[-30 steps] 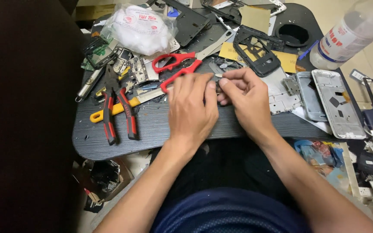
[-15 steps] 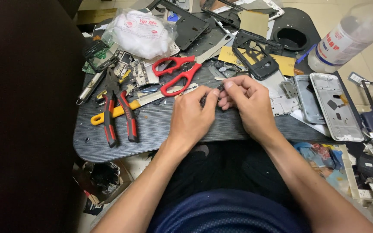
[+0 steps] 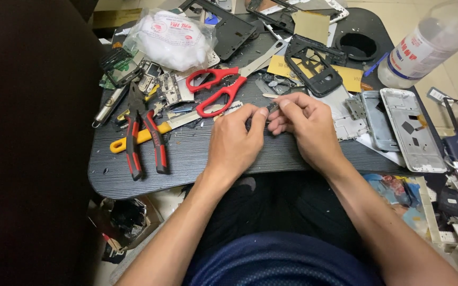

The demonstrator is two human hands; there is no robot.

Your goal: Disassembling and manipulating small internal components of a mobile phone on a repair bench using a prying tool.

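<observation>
At the left of the dark tabletop (image 3: 186, 159) we saw red-handled pliers (image 3: 143, 139) lying across a yellow-handled tool (image 3: 133, 139), with red scissors (image 3: 219, 87) just beyond. Our left hand (image 3: 235, 142) and right hand (image 3: 306, 127) met above the tabletop's middle, the fingers (image 3: 258, 117) of both pinched together on a small dark metal part (image 3: 271, 107) held between them. Farther right lay a silver phone frame (image 3: 410, 127), and a clear plastic bottle (image 3: 430, 45) stood beyond it.
</observation>
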